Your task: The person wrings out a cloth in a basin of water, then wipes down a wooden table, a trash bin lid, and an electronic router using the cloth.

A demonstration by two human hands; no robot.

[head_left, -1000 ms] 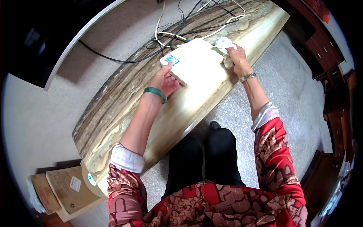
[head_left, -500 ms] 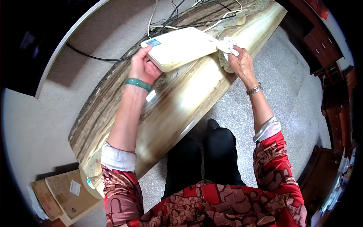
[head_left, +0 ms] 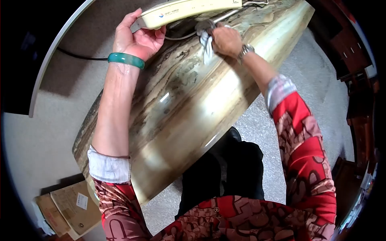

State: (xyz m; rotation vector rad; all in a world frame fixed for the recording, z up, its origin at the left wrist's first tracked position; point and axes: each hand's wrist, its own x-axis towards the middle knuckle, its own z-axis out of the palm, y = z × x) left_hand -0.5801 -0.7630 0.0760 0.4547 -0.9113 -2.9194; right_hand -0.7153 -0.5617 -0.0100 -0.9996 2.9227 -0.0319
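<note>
My left hand point(head_left: 136, 41), with a green bangle at the wrist, grips the left end of a cream modem point(head_left: 191, 12). The modem is raised and tilted, so its long narrow side with a small logo faces me; its top is partly cut off by the frame edge. Bunched in my right hand point(head_left: 227, 41) is a grey-white cloth point(head_left: 206, 34), which lies against the marbled tabletop point(head_left: 173, 120) just below the modem. My right fingertips are partly hidden by the cloth.
Cables point(head_left: 227, 16) run behind and under the modem. A large dark screen point(head_left: 36, 48) stands at the upper left. Cardboard boxes point(head_left: 72, 207) sit on the floor at lower left. Dark red-brown cabinets point(head_left: 345, 48) line the right side.
My left hand has lifted the modem and tipped it up, moving it toward the top. My right hand has moved left with the cloth, from the modem's right end to the tabletop beneath it.
</note>
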